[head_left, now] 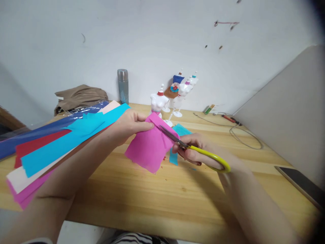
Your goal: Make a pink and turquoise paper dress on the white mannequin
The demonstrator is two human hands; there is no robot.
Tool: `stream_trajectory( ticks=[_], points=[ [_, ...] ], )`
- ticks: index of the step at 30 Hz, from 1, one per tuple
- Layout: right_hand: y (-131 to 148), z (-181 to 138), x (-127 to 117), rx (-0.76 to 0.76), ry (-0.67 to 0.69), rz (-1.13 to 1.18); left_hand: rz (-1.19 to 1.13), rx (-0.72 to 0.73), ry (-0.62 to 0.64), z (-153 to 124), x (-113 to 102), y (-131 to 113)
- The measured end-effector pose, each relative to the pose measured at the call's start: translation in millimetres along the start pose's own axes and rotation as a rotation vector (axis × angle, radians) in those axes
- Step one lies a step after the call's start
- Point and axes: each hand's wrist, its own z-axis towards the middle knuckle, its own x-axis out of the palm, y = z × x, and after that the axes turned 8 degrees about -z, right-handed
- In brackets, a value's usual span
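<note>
The left hand pinches a pink craft sheet while the right hand, curled around yellow-handled scissors, holds the blades against it; miniature dress forms stand behind the sheet.

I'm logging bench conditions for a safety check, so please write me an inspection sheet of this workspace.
Surface: wooden table, with small red and blue scraps near the hands.
Job's things: pink sheet; scissors with yellow handles, blades at the sheet.
Clutter: coloured strips at left; brown cloth, bottle and small white dress forms toward the back; dark flat device at right.
Hands: left hand pinches the sheet; right hand holds the scissors.
Cables: thin cable looped at the right.
Surroundings: pale wall with marks behind; grey panel at right.
</note>
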Motion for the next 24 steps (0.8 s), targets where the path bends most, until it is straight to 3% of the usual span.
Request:
stream_trajectory(
  ticks=[10,16,24],
  points=[
    [1.2,2.2,-1.5,0.011,-0.002,-0.005,0.009,0.016,-0.01,-0.2,-1.1,0.3],
    [12.0,5.8,-3.9,0.019,0.059,-0.058,-0.011,0.02,-0.016,1.1,-5.3,0.3],
    [-0.1,0.8,-11.3,0.083,0.154,-0.034,0.004,0.033,-0.047,3.8,-7.6,-0.7]
  ],
)
